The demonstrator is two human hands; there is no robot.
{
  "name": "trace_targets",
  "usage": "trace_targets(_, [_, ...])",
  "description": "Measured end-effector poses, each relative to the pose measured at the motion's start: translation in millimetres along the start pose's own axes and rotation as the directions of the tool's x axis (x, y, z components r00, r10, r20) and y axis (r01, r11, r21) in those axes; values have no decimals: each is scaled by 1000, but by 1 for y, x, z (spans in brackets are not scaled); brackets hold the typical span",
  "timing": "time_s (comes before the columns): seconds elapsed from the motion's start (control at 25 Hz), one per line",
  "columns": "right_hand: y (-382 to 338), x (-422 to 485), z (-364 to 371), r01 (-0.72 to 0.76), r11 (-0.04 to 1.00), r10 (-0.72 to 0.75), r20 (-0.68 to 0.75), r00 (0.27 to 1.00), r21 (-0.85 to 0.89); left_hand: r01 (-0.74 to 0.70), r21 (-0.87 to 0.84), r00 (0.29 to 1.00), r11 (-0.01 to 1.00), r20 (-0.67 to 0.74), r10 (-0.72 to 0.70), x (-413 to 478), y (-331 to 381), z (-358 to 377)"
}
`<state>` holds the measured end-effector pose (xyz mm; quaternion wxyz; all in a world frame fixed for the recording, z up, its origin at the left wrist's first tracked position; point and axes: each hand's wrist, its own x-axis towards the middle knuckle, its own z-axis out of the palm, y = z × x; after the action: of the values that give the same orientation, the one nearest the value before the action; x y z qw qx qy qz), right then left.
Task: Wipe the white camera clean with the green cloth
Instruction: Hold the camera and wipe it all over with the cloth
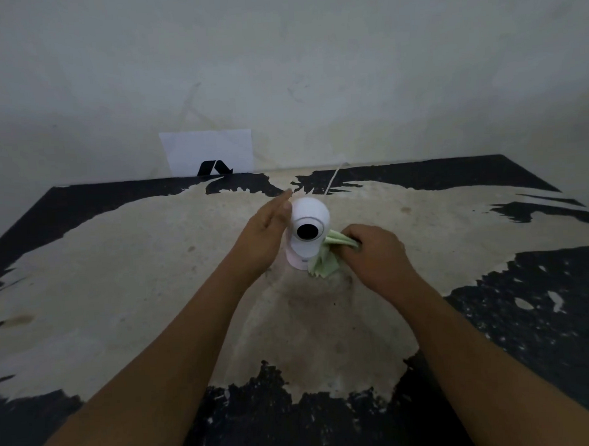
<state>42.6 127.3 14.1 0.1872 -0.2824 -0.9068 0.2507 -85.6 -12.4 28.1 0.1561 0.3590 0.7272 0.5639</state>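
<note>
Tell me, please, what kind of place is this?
Probably a plain indoor room, perhaps a workroom: a worn table with its black coating peeled away, a bare stained wall, and a white sheet with a black mark leaning on it.

Looks like a bare back room or makeshift workspace rather than a proper lab: stained, scuffed plaster wall (346,66), a bench (118,266) with black coating mostly worn off, and a paper sheet (207,149) leaning against the wall
</note>
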Motion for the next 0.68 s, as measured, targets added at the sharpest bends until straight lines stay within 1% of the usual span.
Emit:
trace_targets(0.04, [-5,-2,-6,48,998,-48,3,999,30,-49,58,998,997,-30,51,-8,3,-1])
trace_targets(0.08, [-11,-4,-12,90,994,-90,7,996,57,-100,147,994,984,-31,106,-17,4,-2])
trace_targets(0.12, [-19,-6,-17,127,989,-129,23,991,75,-131,244,991,961,3,134,-25,4,-2])
trace_targets(0.2, [-30,-9,-24,183,975,-195,92,976,125,-134,385,991,913,54,123,-33,-2,-1])
trace_targets(0.24, [-33,-9,-25,200,966,-222,128,967,163,-129,406,991,905,34,126,-32,-6,-1])
trace_targets(0.28, [-35,-10,-27,196,957,-233,163,959,216,-130,399,990,908,-3,143,-30,-10,-1])
trace_targets(0.32, [-35,-8,-27,159,945,-217,183,959,287,-128,371,987,920,-46,156,-27,-12,-2])
trace_targets(0.36, [-34,-6,-28,103,925,-177,173,969,365,-117,332,984,936,-90,155,-24,-15,-3])
trace_targets(0.4, [-32,-1,-26,52,903,-118,129,985,427,-100,296,982,950,-125,142,-21,-15,-3])
trace_targets(0.44, [-30,5,-24,18,888,-59,75,995,459,-80,269,982,960,-146,122,-18,-16,-3])
trace_targets(0.48, [-28,12,-22,-11,879,-16,53,998,477,-63,250,983,966,-154,104,-15,-15,-1])
trace_targets(0.56, [-26,25,-15,-68,849,17,102,995,523,-42,219,984,975,-158,78,-11,-12,3])
trace_targets(0.68, [-25,34,-6,-181,759,78,189,979,626,-3,179,977,984,-209,41,-3,-9,11])
